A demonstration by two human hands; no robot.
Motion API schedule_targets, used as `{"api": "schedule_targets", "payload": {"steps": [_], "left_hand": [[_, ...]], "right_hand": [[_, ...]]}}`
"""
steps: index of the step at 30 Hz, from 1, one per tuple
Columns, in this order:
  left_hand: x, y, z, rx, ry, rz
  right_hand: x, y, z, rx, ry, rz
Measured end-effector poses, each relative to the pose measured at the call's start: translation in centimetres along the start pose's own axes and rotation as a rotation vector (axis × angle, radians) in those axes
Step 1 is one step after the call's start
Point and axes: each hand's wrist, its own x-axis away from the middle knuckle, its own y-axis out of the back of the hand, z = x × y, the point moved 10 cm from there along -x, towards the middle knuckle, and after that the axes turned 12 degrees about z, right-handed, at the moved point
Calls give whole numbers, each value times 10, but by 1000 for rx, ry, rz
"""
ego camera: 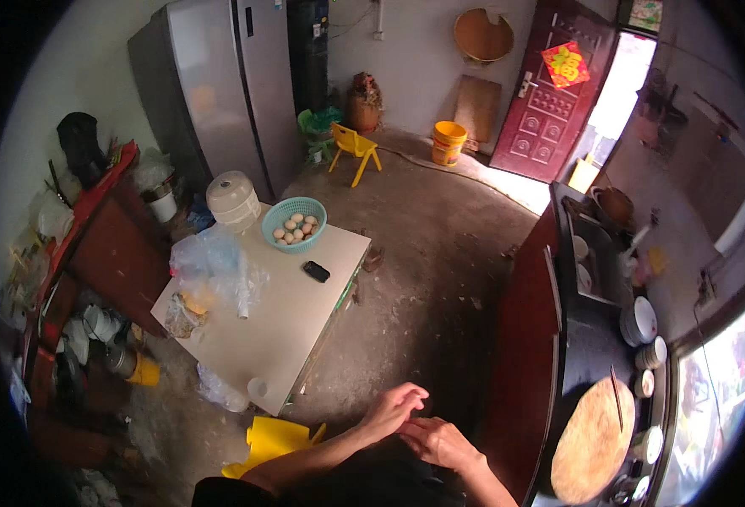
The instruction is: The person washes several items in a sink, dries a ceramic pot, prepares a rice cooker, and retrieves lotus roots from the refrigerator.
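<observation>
My left hand [393,410] is raised in front of my body over the floor, its fingers curled loosely with no object visible in them. Just below and right of it, my right hand [434,438] is bent inward, its fingertips at the left hand's wrist or palm; whether it pinches anything is hidden. To the left stands a table [271,342] with a teal plastic basket of eggs [294,225], a black phone-like device [316,271], clear plastic bags [204,256] and a plastic cup [257,387].
A yellow chair [277,440] stands close at my left. Along the right runs a dark counter [591,342] with a round wooden board [591,443], a chopstick-like stick [617,399], stacked bowls [651,353] and a sink [594,260]. Ahead are another yellow chair [355,144], a yellow bucket [448,144] and an open door [547,108].
</observation>
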Motion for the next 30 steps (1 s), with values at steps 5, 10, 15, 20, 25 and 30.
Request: {"api": "schedule_targets", "payload": {"steps": [5,10,15,20,25,30], "left_hand": [[-124,-24,-11,23,63,164],[-220,-27,-43,312,-184,228],[-281,9,-92,-682,-150,-24],[-366,69,-74,-447,-5,13],[-475,134,-92,-388,28,64],[-586,139,-101,-335,137,243]], "right_hand": [[-5,87,-82,-265,41,-81],[-50,166,-142,-350,40,107],[-80,216,-272,-1079,-262,-153],[-118,306,-380,-637,-362,-441],[-150,350,-459,-549,-386,-464],[-148,396,-514,-358,-432,-562]]}}
